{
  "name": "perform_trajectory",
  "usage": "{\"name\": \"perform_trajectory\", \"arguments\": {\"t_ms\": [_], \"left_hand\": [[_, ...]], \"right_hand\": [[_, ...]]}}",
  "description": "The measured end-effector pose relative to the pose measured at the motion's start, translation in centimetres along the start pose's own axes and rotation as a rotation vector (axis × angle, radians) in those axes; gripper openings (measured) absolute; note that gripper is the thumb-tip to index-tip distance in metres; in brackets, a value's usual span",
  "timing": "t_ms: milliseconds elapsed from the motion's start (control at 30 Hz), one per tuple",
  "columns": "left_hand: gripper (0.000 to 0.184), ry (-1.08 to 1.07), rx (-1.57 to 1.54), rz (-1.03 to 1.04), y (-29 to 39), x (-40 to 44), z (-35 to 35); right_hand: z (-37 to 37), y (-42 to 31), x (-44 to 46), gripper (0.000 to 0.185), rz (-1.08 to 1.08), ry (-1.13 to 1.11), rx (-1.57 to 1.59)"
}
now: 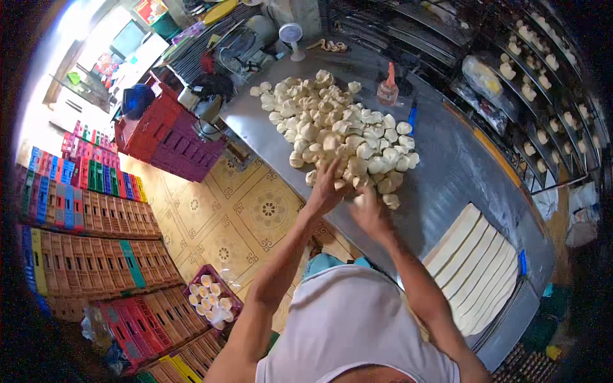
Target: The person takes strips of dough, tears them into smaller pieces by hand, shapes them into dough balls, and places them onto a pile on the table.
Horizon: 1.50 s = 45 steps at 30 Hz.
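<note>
A large heap of pale dough pieces [332,121] lies on the metal table [440,179]. My left hand [327,188] is at the heap's near edge, its fingers reaching onto the dough; whether it grips a piece is unclear. Close beside it on the right, my right hand [370,210] is blurred, next to the nearest dough pieces, and its fingers cannot be made out well. Long cut strips of flat dough [476,271] lie side by side at the table's right near end.
A spray bottle [387,89], a blue-handled tool [412,121] and a small white fan [291,39] stand or lie beyond and beside the heap. Racks with dough [530,76] line the right. Stacked crates [96,255] and a crate of cups [212,297] are at left.
</note>
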State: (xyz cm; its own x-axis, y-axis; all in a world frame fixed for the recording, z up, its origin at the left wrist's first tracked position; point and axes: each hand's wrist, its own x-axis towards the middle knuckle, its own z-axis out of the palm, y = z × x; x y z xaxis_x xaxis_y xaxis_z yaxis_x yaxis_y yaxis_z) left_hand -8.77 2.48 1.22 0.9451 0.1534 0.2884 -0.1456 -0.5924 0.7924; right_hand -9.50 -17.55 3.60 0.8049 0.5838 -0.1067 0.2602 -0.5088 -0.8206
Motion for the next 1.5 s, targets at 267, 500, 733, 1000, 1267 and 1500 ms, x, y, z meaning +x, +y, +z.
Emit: {"name": "perform_trajectory", "arguments": {"t_ms": [267, 500, 733, 1000, 1267, 1500], "left_hand": [[0.072, -0.539, -0.363, -0.376, -3.7, -10.2, 7.8], [0.030, -0.238, -0.239, -0.305, -0.2, -9.6, 8.7], [0.033, -0.104, -0.030, -0.381, 2.7, -7.2, 7.0], [0.030, -0.144, 0.091, -0.342, 3.2, -7.0, 6.3], [0.061, 0.127, 0.257, -0.145, -1.2, 0.2, 3.5], [0.073, -0.477, -0.298, -0.217, -1.1, -7.9, 4.8]], "right_hand": [[4.0, 5.7, -4.7, 0.062, -0.229, 0.078, -0.247], [2.4, 3.5, -5.1, 0.102, -0.034, 0.036, -0.382], [3.6, 4.2, -2.1, 0.073, 0.294, -0.019, -0.033], [4.7, 8.1, -3.8, 0.023, 0.112, 0.112, -0.320], [-2.0, -7.9, -3.9, 0.018, -0.499, -0.101, 0.066], [2.8, 4.9, -4.9, 0.066, -0.102, -0.060, 0.210]]}}
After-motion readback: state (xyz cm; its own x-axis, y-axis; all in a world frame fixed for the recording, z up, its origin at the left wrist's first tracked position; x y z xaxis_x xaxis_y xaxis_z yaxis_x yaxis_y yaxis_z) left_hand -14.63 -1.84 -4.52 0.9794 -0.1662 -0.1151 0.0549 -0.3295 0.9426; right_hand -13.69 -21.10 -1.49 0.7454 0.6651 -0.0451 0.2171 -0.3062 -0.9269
